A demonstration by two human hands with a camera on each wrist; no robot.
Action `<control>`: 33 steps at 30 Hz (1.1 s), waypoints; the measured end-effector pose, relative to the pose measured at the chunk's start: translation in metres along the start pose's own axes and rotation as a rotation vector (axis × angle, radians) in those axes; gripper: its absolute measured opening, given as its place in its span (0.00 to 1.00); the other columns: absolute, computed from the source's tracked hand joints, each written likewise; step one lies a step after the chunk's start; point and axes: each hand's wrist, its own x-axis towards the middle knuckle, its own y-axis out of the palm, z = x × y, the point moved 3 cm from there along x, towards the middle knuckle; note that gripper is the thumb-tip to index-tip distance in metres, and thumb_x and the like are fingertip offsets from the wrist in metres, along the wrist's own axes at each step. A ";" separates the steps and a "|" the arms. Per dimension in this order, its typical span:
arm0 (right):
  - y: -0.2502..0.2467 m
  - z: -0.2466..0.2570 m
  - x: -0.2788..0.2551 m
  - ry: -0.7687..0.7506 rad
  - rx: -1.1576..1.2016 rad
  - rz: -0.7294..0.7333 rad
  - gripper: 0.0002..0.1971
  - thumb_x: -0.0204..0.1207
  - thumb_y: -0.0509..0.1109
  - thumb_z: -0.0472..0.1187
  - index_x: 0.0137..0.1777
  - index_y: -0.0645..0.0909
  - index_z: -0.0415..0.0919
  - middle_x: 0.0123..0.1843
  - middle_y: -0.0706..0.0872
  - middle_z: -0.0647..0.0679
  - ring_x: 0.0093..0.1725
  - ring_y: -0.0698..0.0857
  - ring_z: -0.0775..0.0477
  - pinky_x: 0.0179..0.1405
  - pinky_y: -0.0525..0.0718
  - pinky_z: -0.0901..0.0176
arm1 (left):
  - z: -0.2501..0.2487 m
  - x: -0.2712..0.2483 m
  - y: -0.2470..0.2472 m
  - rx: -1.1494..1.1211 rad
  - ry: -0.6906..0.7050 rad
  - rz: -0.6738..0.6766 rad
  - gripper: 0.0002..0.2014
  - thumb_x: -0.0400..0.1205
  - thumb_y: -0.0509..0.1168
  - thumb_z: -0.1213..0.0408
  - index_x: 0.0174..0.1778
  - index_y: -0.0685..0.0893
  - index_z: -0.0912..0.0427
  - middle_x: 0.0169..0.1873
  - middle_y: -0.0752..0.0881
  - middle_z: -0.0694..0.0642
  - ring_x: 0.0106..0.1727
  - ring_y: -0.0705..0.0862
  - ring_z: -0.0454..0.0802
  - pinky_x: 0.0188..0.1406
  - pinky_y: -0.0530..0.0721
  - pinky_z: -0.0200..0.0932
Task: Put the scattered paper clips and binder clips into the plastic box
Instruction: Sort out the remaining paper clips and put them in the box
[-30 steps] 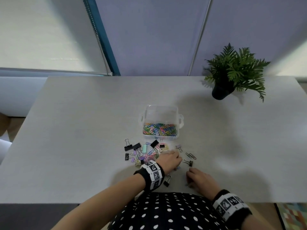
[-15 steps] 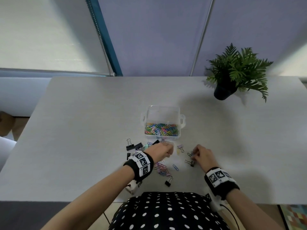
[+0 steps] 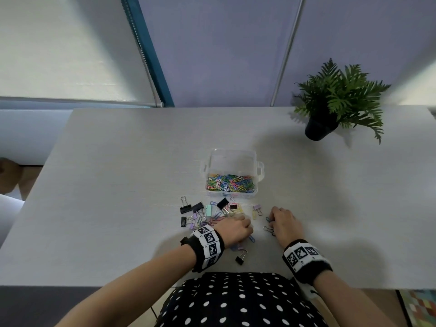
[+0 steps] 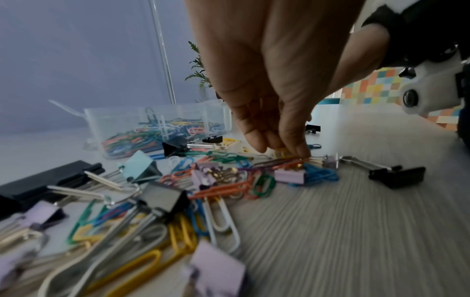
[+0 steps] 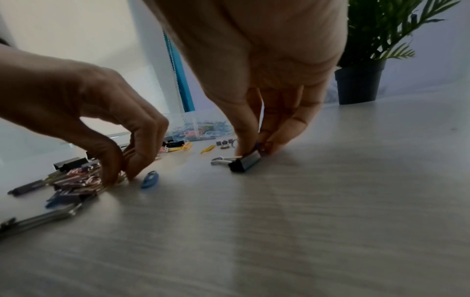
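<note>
The clear plastic box (image 3: 259,169) stands mid-table with several coloured paper clips in it. In front of it lies a scatter of paper clips and binder clips (image 3: 203,214). My left hand (image 3: 246,221) is down on the right end of that scatter, thumb and fingers pinching paper clips (image 4: 287,160). My right hand (image 3: 271,220) is just to the right, fingertips on the table pinching a blue paper clip (image 5: 257,145). A small black binder clip (image 5: 245,161) lies against its thumb. Another black binder clip (image 3: 240,257) lies near the front edge.
A potted fern (image 3: 335,107) stands at the back right. A loose blue paper clip (image 3: 252,239) lies between my hands. The table's front edge (image 3: 118,285) is close behind my wrists. A wall and window blind rise behind the table.
My right hand moved forward from the near edge to the clips right of the scatter. My left hand reached toward the box, then drew back onto the pile.
</note>
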 end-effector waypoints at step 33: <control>0.000 0.027 0.031 -0.579 -0.250 0.114 0.03 0.70 0.67 0.30 0.43 0.77 0.35 0.50 0.79 0.39 0.49 0.64 0.49 0.35 0.79 0.51 | -0.017 0.011 0.002 0.005 -0.032 0.079 0.19 0.78 0.65 0.67 0.63 0.72 0.70 0.61 0.75 0.67 0.63 0.72 0.63 0.52 0.79 0.58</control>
